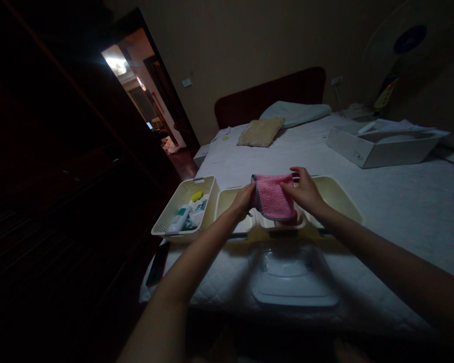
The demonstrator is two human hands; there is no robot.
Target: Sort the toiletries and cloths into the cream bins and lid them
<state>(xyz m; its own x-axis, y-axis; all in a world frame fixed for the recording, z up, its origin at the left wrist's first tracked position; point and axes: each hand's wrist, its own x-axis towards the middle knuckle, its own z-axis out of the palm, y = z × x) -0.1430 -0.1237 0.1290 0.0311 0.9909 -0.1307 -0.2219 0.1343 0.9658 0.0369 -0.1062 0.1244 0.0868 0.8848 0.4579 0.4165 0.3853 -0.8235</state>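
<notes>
A pink cloth with a dark patterned edging hangs spread between my two hands, over the row of bins. My left hand is closed on its left edge. My right hand grips it near the upper right corner, thumb on the front face. Below the cloth is a cream bin with something pink in it, partly hidden. Another cream bin stands to its left, half covered by my left arm. On the right a larger cream bin sits beside my right wrist.
At the left a perforated basket holds a white bottle, a yellow item and packets. A clear lid and a dark phone lie near the bed's front edge. Farther back are a cushion, a white box and a fan.
</notes>
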